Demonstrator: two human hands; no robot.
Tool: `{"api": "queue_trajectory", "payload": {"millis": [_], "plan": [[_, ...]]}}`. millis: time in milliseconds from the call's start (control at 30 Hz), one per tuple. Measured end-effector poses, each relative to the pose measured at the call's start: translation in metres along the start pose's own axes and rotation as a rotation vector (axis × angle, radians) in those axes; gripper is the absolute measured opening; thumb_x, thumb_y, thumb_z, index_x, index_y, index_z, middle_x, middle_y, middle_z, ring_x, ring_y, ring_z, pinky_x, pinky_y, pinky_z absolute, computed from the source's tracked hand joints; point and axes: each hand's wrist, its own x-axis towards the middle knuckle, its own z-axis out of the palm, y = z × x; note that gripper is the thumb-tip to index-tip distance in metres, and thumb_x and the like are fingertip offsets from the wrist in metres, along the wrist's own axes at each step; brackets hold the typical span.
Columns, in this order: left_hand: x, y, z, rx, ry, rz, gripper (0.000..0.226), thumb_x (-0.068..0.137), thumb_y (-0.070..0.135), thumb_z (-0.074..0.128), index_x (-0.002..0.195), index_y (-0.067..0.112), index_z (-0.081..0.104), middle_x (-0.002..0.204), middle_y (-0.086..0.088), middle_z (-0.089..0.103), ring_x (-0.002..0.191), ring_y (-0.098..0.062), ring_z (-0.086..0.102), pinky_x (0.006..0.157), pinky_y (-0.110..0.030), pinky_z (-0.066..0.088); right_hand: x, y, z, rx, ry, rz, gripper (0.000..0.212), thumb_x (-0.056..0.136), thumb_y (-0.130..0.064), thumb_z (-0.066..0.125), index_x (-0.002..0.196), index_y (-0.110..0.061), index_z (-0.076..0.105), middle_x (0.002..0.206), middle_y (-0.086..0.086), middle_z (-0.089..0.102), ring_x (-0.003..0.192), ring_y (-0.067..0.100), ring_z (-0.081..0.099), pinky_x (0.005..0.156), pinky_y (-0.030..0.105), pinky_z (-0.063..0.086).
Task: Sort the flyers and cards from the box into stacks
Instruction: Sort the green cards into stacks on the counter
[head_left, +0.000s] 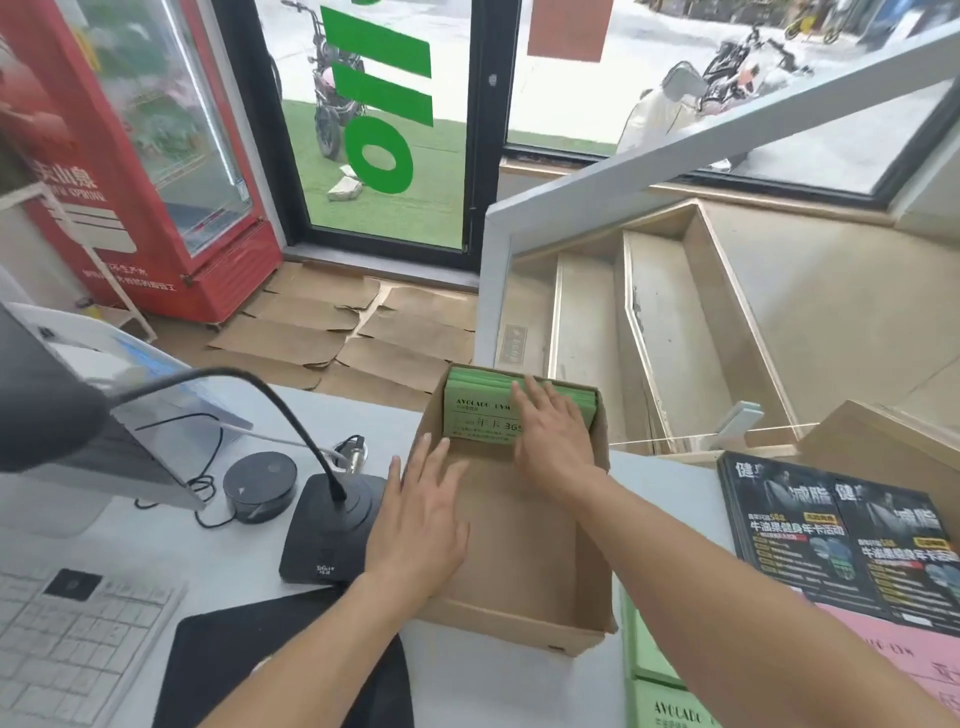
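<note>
Left hand (423, 525): palm down, fingers straight and slightly spread, thumb (393, 480) angled outward; bare forearm (311, 644) ran from the lower left edge up and to the right. Right hand (550, 434): palm down, fingers extended and close together, pointing away from the body; bare forearm (727, 587) crossed in from the lower right corner, wrist nearly straight. Hands lay near each other, apart.

Counter (249, 592); box (519, 618); flyers (841, 540)
</note>
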Motion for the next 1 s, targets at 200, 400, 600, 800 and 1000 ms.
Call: {"api": "queue_trajectory", "payload": {"millis": [200,400,600,800,1000], "plan": [[0.001,-0.004,0.007,-0.106,0.078,0.004,0.067,0.085,0.041,0.067,0.147,0.024,0.047,0.162,-0.001,0.033,0.156,-0.019,0.014,0.124,-0.048,0.023,0.008,0.012,0.019,-0.118,0.2,-0.03,0.07,0.084,0.001,0.061,0.147,-0.025,0.049,0.153,-0.004,0.049,0.144,0.023,0.042,0.12,0.046,0.027],[0.003,-0.004,0.007,-0.088,0.048,-0.001,0.071,0.089,0.042,0.063,0.152,0.023,0.038,0.165,-0.001,0.027,0.156,-0.019,0.008,0.125,-0.047,0.019,0.006,0.011,0.017,-0.024,0.225,-0.074,0.055,0.079,0.002,0.067,0.126,-0.023,0.058,0.11,-0.006,0.07,0.099,0.02,0.066,0.092,0.037,0.045],[0.002,-0.002,-0.001,-0.287,0.172,-0.059,0.096,0.089,0.035,0.07,0.161,0.017,0.008,0.169,-0.003,0.009,0.157,-0.017,-0.001,0.127,-0.041,0.014,-0.011,0.003,-0.002,-0.128,-0.004,-0.102,0.044,0.09,-0.008,0.054,0.128,-0.03,0.051,0.112,-0.009,0.067,0.095,0.022,0.068,0.072,0.036,0.053],[-0.014,0.005,-0.041,-0.916,0.366,-0.103,0.098,0.078,0.03,0.085,0.156,0.032,0.026,0.16,0.01,0.035,0.151,-0.007,0.027,0.12,-0.041,0.034,-0.087,-0.004,-0.08,-0.069,0.135,-0.296,0.029,0.097,-0.025,0.049,0.122,-0.04,0.054,0.105,-0.015,0.066,0.086,0.012,0.068,0.061,0.033,0.051],[-0.071,0.052,-0.072,-1.066,0.241,0.25,0.058,0.071,0.023,0.091,0.123,0.029,0.065,0.09,0.015,0.072,0.079,-0.006,0.071,0.074,-0.016,0.054,-0.208,0.031,-0.138,-0.087,0.077,-0.316,0.023,0.092,-0.03,0.058,0.112,-0.042,0.055,0.091,-0.021,0.065,0.068,0.011,0.065,0.049,0.03,0.038]]}}
